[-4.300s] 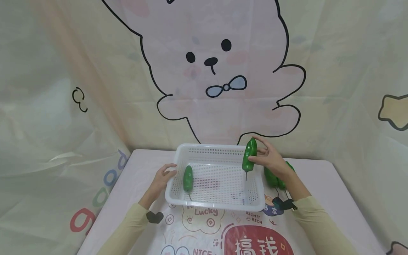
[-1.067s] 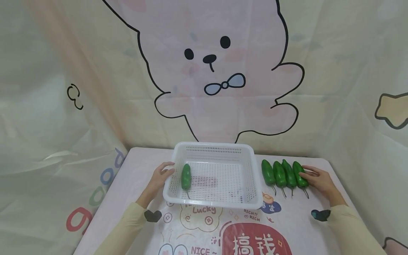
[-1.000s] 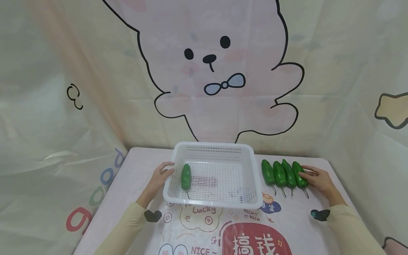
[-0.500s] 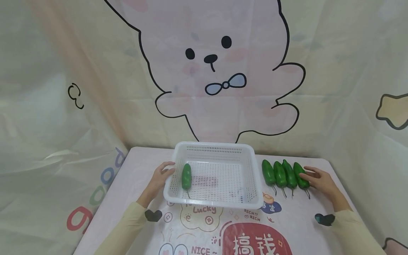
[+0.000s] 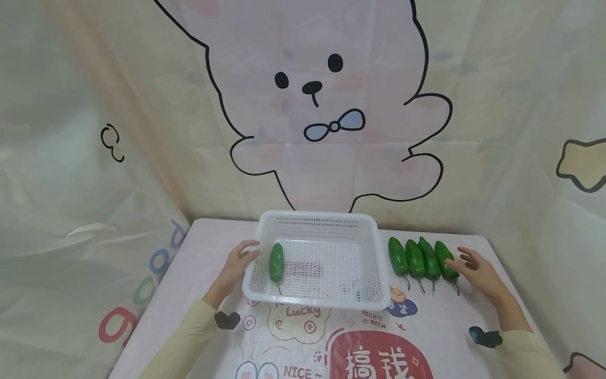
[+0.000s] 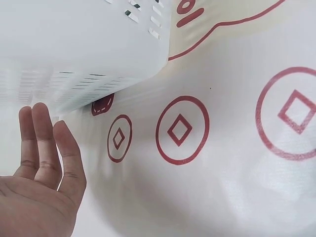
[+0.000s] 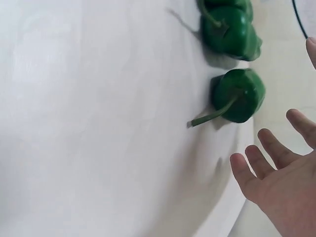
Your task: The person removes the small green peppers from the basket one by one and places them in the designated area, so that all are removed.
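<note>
A white perforated plastic basket (image 5: 317, 304) stands on the table with one green pepper (image 5: 276, 262) inside, near its left wall. My left hand (image 5: 234, 267) is at the basket's left rim; in the left wrist view its fingers (image 6: 43, 143) are nearly straight beside the basket wall. Right of the basket several green peppers (image 5: 415, 259) lie in a row, stems toward me. My right hand (image 5: 479, 271) is beside the rightmost pepper (image 5: 443, 257), fingers spread and holding nothing. In the right wrist view a gap shows between the fingertips and that rightmost pepper (image 7: 239, 95).
The table (image 5: 454, 337) has a pale cover with printed pictures and lettering. A cartoon-printed curtain (image 5: 322, 168) rises behind the table's back edge, with more sheeting at both sides.
The right hand held a pepper over the basket's right side; that pepper now seems to lie at the row's right end. The right hand has released it and drawn back rightward. The left hand stays put.
</note>
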The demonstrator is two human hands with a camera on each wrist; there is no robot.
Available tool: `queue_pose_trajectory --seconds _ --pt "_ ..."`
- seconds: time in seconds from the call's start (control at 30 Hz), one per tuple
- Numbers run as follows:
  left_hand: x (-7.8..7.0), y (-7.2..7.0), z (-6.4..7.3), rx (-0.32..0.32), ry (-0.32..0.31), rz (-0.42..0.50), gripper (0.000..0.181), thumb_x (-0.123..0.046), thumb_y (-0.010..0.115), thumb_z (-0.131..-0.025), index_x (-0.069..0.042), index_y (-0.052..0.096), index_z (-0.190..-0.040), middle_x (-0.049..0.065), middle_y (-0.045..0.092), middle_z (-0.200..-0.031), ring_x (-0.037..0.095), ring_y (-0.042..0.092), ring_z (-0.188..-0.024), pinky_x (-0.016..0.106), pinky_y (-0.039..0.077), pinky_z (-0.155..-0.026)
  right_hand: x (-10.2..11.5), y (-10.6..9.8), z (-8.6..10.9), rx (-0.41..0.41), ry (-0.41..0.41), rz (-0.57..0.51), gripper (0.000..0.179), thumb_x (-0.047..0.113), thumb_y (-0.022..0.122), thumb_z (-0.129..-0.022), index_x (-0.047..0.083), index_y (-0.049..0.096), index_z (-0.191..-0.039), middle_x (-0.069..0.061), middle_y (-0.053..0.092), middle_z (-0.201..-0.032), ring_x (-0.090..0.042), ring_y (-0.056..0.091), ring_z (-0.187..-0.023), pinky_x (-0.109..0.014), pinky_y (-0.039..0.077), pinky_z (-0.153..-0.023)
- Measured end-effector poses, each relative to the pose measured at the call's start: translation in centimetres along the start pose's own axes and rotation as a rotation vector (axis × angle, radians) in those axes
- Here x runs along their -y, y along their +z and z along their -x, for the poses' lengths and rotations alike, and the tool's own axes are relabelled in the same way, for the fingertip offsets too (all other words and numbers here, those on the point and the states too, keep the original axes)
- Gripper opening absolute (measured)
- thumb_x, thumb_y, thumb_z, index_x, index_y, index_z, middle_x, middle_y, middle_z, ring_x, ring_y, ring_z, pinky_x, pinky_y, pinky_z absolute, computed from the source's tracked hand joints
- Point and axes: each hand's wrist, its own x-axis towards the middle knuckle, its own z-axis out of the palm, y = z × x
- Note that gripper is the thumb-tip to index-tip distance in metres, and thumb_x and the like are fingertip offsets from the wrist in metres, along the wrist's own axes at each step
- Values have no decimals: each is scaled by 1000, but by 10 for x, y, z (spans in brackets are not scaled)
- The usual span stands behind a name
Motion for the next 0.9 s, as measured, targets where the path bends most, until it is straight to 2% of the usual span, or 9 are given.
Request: queue_pose_trajectory --seconds 0.2,0.43,0.47,0.53,0.6,0.67,0.7,0.77,0.9 --pt "-1 0 1 6 8 9 49 -37 60 -103 -17 48 -146 21 61 -132 36 67 -109 41 61 -83 15 1 7 -61 -46 -23 88 47 59 -102 0 13 -161 -40 16 -156 -63 14 -140 -83 25 -98" --pt "-2 -1 4 6 11 18 50 -38 60 -103 -16 48 -146 23 60 -134 38 66 -110 42 60 -84 43 7 16 -187 -123 -58 81 41 63 -102 2 21 -160 -35 26 -156 -58 22 -140 -80 28 -100" --pt "-2 -1 4 5 10 19 49 -37 60 -103 -16 48 -146 23 60 -134 38 66 -110 42 60 -84 47 8 18 -202 -139 -62 79 39 63 -102 2 23 -160 -34 28 -156 -57 25 -140 -74 32 -104" --pt "-2 -1 5 7 10 23 49 -36 61 -103 -16 48 -146 23 59 -134 39 65 -111 43 60 -84 53 11 20 -233 -178 -84 74 34 64 -102 0 29 -157 -32 34 -153 -54 31 -138 -50 42 -110" --pt "-2 0 5 8 10 25 49 -36 62 -102 -16 49 -145 23 59 -134 39 66 -110 43 60 -84 59 14 21 -258 -223 -106 68 29 66 -102 0 35 -154 -29 41 -150 -43 42 -136 -25 46 -103" --pt "-3 0 6 11 10 23 49 -36 62 -102 -17 48 -146 22 60 -134 38 66 -110 42 60 -84 66 18 23 -267 -262 -140 61 25 67 -101 0 41 -151 -25 48 -145 -27 52 -130 -7 43 -89" --pt "-3 0 5 13 11 22 50 -37 62 -102 -17 48 -146 22 60 -134 38 66 -110 42 60 -84 69 21 23 -265 -279 -164 59 24 67 -102 1 43 -150 -22 52 -142 -19 55 -126 -4 43 -86" --pt "-3 0 5 14 13 22 50 -37 62 -102 -17 48 -146 21 60 -133 38 66 -110 42 60 -84 78 27 24 -249 -311 -220 54 22 66 -102 4 46 -149 -15 58 -137 -4 57 -117 -8 47 -87" --pt "-4 1 4 21 14 26 50 -36 62 -102 -17 48 -146 22 60 -134 38 66 -110 42 60 -85 95 38 22 -164 -366 -423 45 14 62 -103 4 49 -146 -7 64 -129 -3 63 -111 -20 53 -90"
